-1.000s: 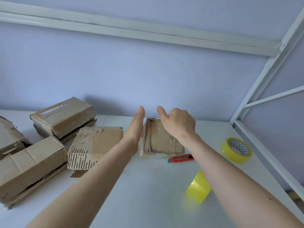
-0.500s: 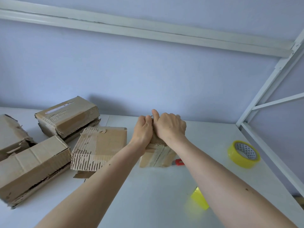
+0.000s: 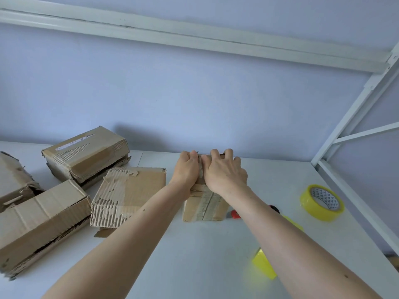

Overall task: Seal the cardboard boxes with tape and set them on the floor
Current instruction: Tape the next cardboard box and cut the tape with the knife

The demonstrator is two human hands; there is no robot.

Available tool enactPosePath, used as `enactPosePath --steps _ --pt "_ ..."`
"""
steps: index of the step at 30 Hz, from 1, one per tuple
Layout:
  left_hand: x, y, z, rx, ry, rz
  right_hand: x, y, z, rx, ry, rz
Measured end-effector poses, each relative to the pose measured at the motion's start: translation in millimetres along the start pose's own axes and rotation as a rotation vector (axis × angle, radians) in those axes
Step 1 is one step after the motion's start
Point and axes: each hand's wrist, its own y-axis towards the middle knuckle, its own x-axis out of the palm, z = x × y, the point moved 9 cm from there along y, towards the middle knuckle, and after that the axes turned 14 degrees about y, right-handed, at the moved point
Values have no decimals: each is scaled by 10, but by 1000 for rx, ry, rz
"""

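- A small cardboard box (image 3: 204,207) is stood on the white table (image 3: 194,255), near the back wall, between the two forearms.
- The top of the small cardboard box is gripped by the left hand (image 3: 187,169), with the fingers curled over its far edge.
- The same top is gripped by the right hand (image 3: 224,172), with the fingers curled over the far edge; the two hands are set side by side, touching or nearly touching.
- Strips of old tape are seen on the near face of the small cardboard box; no writing can be read there.
- A flat worn box (image 3: 127,196) with stripped corrugation is laid just left of the left forearm.
- A long box (image 3: 86,154) is placed behind the flat worn box; a white label strip is carried on its top, and its print is too small to be read.
- A large box (image 3: 41,221) and a torn box (image 3: 15,180) are located at the left edge of the table.
- A yellow tape roll (image 3: 321,202) is laid flat at the right; a triangle pattern is printed on its inner core, with no legible brand.
- A second yellow tape roll (image 3: 264,264) is stood on edge, partly hidden by the right forearm.
- A red cutter (image 3: 235,214) is partly hidden behind the right forearm, just beside the small cardboard box.
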Motion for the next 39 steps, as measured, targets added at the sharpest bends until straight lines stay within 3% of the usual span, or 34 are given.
enactPosePath --steps 3,6,7,9,12,17,21,28,35,39 --pt "15 46 -27 -39 -21 -21 -67 20 2 -41 160 19" --pt "-46 123 -50 -150 -50 -35 -161 -74 73 -116 582 40" --pt "-65 136 -68 -216 -83 -47 -185 -154 65 -189 624 56" --pt "-28 66 -53 -343 -200 -167 -218 -277 59 -293 521 135" --pt "-8 -44 13 -357 -316 -280 -424 -196 64 -247 381 273" --pt "24 -191 -64 -45 -23 -176 -115 269 269 61 278 -10" --pt "18 -67 -321 -10 177 -63 276 220 307 177 240 -28" --pt "53 68 -530 -29 168 -33 562 103 157 127 56 16" --pt "17 53 -543 -39 165 -12 601 -50 126 68 91 -46" --pt "42 52 -523 -52 156 -25 555 -153 158 43 81 12"
